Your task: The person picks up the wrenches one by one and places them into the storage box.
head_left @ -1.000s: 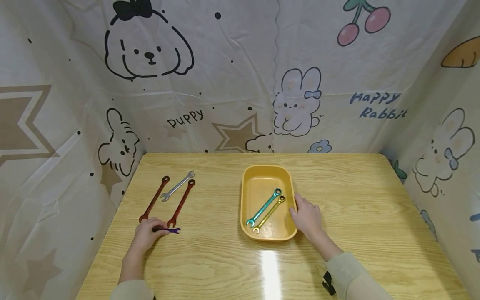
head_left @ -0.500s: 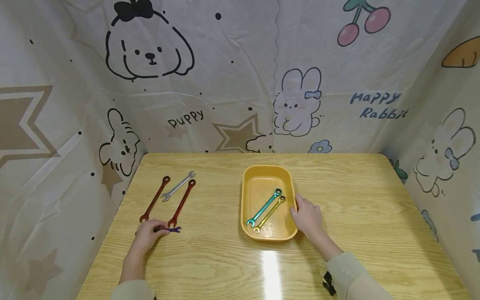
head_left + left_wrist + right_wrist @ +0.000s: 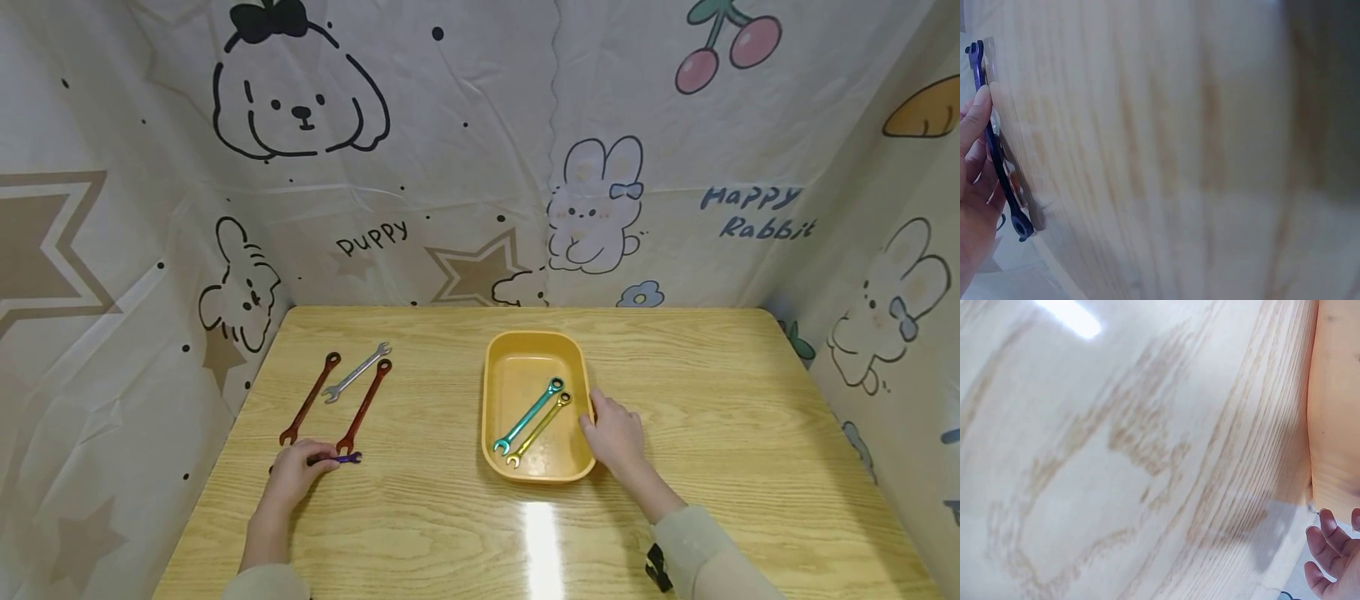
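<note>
My left hand (image 3: 291, 477) pinches a purple wrench (image 3: 348, 458) between thumb and fingers at the left of the table. The left wrist view shows the same purple wrench (image 3: 999, 159) at full length, its open end past the thumb. Just beyond that hand lie two dark red wrenches, one on the left (image 3: 309, 400) and one on the right (image 3: 364, 406), with a silver wrench (image 3: 356, 373) between their upper parts. My right hand (image 3: 619, 433) holds the right rim of a yellow bin (image 3: 517, 354), thumb over the edge. Inside it are a teal wrench (image 3: 527, 417) and a gold wrench (image 3: 537, 431).
The wooden table (image 3: 420, 533) carries all of this. A patterned cloth (image 3: 465, 150) hangs behind it and along both sides. A bright light reflection lies on the wood in front of the bin.
The purple wrench and my left hand have shifted very slightly, and a bit of the wrench's left end now shows behind the hand. My right hand and the bin stay put.
</note>
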Tool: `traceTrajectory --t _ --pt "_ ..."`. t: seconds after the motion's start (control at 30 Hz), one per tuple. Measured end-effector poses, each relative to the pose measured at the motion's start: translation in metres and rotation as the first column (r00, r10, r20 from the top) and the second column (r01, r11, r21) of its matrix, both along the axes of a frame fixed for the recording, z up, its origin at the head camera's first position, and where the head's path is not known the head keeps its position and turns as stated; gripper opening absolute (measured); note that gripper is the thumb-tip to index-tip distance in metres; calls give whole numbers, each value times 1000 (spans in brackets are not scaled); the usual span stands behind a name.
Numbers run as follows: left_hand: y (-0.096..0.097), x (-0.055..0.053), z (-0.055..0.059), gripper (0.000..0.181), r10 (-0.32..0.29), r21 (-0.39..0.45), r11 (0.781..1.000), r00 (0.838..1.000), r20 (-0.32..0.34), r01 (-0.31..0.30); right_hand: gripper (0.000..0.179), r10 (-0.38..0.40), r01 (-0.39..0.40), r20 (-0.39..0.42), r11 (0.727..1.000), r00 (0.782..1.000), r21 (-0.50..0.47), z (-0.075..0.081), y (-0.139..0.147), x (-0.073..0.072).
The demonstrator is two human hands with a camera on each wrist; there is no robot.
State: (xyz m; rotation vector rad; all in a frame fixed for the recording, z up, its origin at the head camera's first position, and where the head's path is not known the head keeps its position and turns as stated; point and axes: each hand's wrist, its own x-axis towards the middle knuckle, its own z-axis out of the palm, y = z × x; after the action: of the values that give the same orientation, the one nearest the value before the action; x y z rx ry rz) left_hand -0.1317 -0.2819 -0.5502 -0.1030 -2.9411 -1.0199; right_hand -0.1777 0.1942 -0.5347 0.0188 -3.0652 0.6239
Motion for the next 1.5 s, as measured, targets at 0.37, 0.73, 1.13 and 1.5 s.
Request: traceTrajectory --t 0.37,0.73,1.13,1.5 --pt "0 1 -1 9 7 40 999 1000 30 -8 24 -2 2 4 1000 1000 3 0 0 0" --pt "0 1 -1 12 7 35 999 1000 18 -8 25 -2 2 -1 1000 1000 0 -1 0 -1" --pt "2 3 -1 13 10 38 999 1000 -16 -9 25 2 -2 -10 1000 1000 6 -2 0 -2" --pt "4 3 -1 14 -10 53 999 999 -42 12 24 -1 1 -13 1000 1000 3 -1 0 -1"
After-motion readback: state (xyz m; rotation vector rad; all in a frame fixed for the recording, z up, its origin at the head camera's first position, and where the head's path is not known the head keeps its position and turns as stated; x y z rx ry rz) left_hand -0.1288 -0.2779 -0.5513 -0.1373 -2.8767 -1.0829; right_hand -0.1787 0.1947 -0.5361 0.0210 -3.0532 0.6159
